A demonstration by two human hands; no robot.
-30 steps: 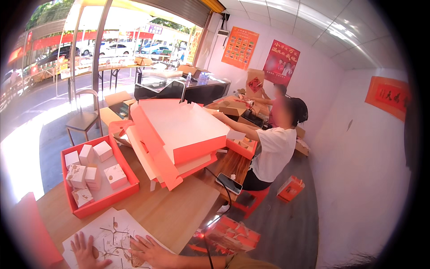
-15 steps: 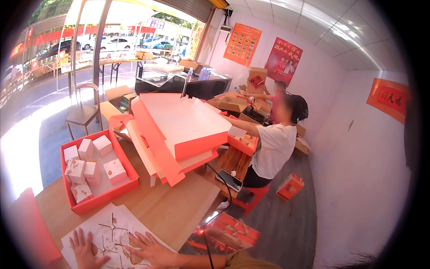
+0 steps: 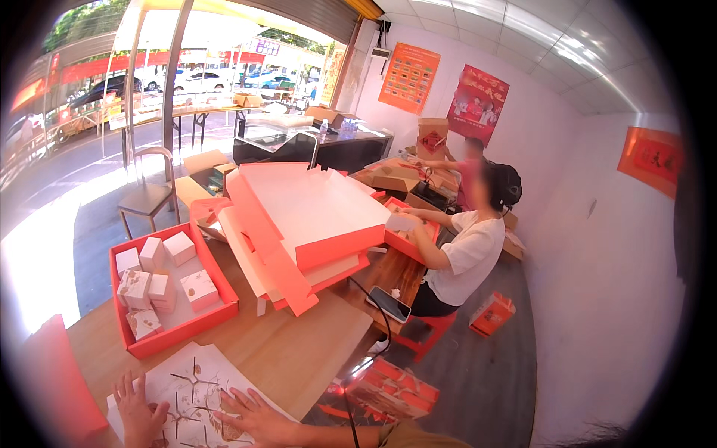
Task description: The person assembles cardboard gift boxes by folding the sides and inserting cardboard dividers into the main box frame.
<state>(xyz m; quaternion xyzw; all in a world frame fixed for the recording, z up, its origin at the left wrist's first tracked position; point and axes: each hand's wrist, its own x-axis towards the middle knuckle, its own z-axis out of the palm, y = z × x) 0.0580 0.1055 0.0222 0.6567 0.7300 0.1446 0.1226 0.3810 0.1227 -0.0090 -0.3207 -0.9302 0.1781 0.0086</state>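
Note:
Flat white die-cut card sheets [image 3: 198, 366], printed with brown patterns and cut with dark branching slits, lie on the wooden table in front of me. My left hand [image 3: 140, 409] is at the left edge of the sheets, its fingers apart and partly curled. Spread flat on the right part is my right hand [image 3: 258, 420], with nothing held in it. Just beyond the sheets stands a red tray-like box [image 3: 179, 333] containing several small white and pink boxes [image 3: 199, 290].
Large red and white box pieces [image 3: 314, 213] are stacked beyond, on the wooden table [image 3: 299, 351]. A red panel [image 3: 63, 381] stands at the left. A phone [image 3: 388, 304] lies near a black cable. Two people work at the right; red cartons [image 3: 392, 390] sit on the floor.
My left hand has shifted slightly left and its fingers have curled up a little. My right hand stays flat. The nearer co-worker's arm has bent, and the whole view has shifted slightly.

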